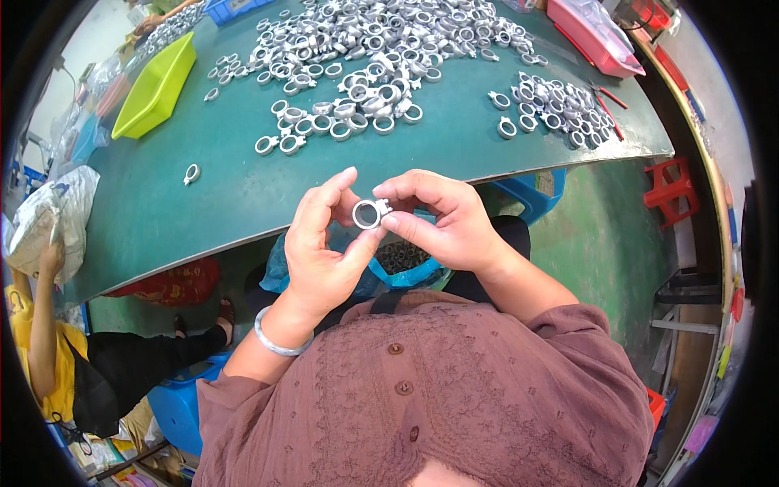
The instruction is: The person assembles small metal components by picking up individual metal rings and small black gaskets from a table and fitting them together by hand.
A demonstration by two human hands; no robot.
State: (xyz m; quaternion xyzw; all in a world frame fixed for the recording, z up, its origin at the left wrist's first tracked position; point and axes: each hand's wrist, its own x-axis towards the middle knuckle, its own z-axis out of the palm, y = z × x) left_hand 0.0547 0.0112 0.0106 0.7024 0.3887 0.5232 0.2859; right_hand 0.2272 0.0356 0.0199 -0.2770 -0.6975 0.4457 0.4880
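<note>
Between my two hands, just off the table's near edge, is a silver metal ring with a small lug on its side (366, 214). My right hand (442, 217) pinches the lug side between thumb and forefinger. On the other side, the thumb of my left hand (321, 235) touches the ring's lower rim, its fingers curled behind. Beneath my hands an open blue bag (410, 277) holds many small dark metal pieces. A big heap of similar rings (365, 89) covers the middle of the green table (219, 195), and a smaller pile (560, 109) lies to the right.
A lime-green tray (156, 85) stands at the left, a pink tray (596, 40) at the far right. Red-handled pliers (608, 109) lie by the right pile. A single ring (191, 174) sits apart. A person in yellow (49, 357) handles a white bag (53, 219). Red stool (672, 191) at right.
</note>
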